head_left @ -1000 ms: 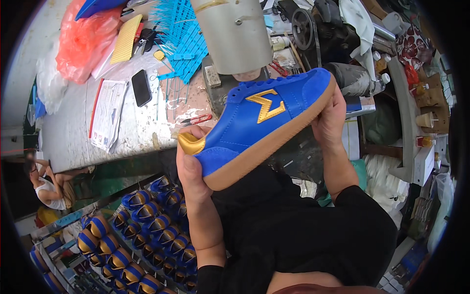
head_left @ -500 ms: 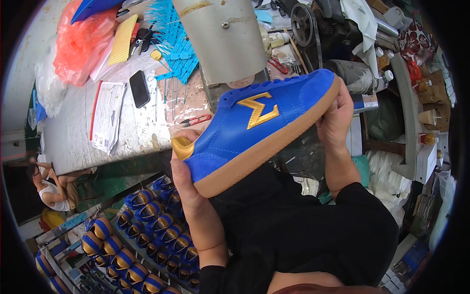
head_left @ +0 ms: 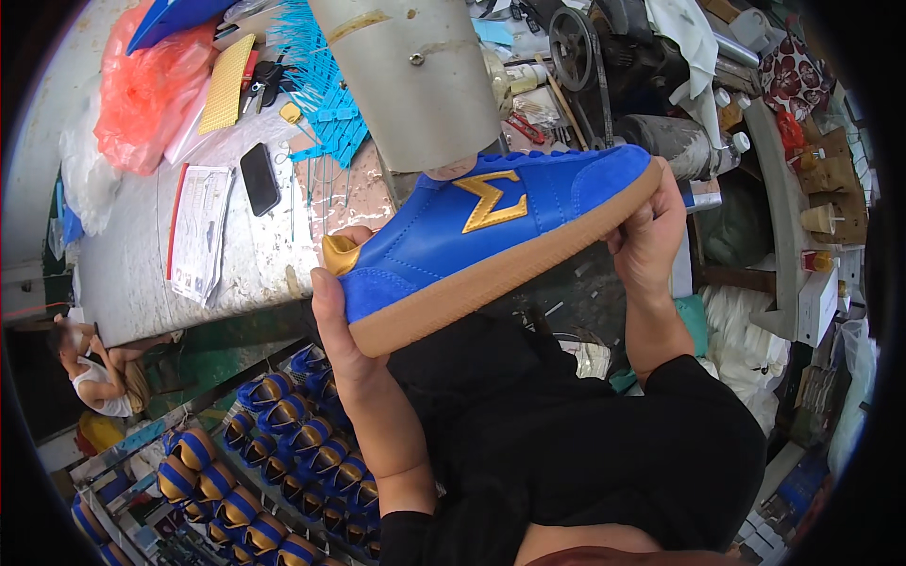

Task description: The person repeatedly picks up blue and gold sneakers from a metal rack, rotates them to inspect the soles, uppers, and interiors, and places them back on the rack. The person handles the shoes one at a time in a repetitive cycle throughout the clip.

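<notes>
Blue leather and suede cover the shoe (head_left: 472, 222), which is held in the air near the middle, its toe towards two o'clock and its gold heel towards eight. Both hands are closed upon it. The left hand (head_left: 345, 316) grips the heel, with the thumb upright on the near side and the fingers partly hidden behind. The right hand (head_left: 653, 241) is curled around the toe end, at the brown sole (head_left: 510, 269), its forearm rising from five o'clock. Compared with one second ago, the shoe lies more level, and the red-handled snips near its heel are now out of sight. At eleven o'clock from the shoe stands a grey metal cylinder (head_left: 411, 85); at ten, a black phone (head_left: 259, 179) rests on the counter (head_left: 132, 297). At seven, more shoes (head_left: 311, 434) fill a rack.
</notes>
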Available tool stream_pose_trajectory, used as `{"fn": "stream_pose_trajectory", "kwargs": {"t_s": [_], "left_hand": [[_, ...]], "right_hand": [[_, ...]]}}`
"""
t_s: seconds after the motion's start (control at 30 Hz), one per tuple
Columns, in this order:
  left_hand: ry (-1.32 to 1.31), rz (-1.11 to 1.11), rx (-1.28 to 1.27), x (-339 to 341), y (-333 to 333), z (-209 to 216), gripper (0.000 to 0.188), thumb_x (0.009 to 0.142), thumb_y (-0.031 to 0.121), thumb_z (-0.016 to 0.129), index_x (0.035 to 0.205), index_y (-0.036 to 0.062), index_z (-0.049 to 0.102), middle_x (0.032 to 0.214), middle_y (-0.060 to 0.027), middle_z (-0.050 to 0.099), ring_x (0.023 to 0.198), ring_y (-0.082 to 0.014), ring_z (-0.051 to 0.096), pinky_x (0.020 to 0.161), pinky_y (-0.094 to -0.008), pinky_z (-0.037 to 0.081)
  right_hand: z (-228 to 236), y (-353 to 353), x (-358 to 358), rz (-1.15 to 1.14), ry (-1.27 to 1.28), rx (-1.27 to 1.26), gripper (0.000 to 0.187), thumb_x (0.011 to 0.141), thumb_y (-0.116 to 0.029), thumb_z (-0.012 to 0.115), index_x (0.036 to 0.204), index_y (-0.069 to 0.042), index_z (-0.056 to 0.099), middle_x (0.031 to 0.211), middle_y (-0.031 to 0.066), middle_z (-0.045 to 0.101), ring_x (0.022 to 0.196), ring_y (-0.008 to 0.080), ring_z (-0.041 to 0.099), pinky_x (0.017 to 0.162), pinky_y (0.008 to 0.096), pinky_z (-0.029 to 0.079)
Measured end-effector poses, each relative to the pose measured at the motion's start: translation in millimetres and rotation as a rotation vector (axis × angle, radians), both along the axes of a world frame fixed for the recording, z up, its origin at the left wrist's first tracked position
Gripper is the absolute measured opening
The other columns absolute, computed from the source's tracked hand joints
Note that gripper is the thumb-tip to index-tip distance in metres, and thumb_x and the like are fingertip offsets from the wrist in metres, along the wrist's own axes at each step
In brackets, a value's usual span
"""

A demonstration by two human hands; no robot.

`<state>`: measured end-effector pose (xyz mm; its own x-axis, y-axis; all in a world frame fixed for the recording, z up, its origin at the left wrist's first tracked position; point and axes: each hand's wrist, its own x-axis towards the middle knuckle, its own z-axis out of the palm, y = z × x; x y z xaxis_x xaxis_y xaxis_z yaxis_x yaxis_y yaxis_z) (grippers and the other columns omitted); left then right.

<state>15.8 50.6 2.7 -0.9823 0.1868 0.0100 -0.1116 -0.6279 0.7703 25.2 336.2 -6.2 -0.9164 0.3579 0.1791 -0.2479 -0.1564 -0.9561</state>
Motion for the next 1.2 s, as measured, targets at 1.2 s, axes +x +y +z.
{"fn": "stream_pose_trajectory", "kwargs": {"t_s": [1.2], "left_hand": [[-0.113, -0.102, -0.155, -52.2, 34.4, 12.3, 0.051, 0.102, 0.042, 0.040, 0.130, 0.0014, 0.050, 0.123, -0.0109, 0.060, 0.112, -0.0193, 0.059, 0.098, -0.0348, 0.045]], "right_hand": [[-10.6, 26.1, -0.1, -0.178, 0.138, 0.095, 0.063, 0.082, -0.049, 0.072, 0.114, 0.001, 0.049, 0.078, 0.0093, 0.068, 0.052, 0.0044, 0.054, 0.043, 0.0150, 0.033]]}}
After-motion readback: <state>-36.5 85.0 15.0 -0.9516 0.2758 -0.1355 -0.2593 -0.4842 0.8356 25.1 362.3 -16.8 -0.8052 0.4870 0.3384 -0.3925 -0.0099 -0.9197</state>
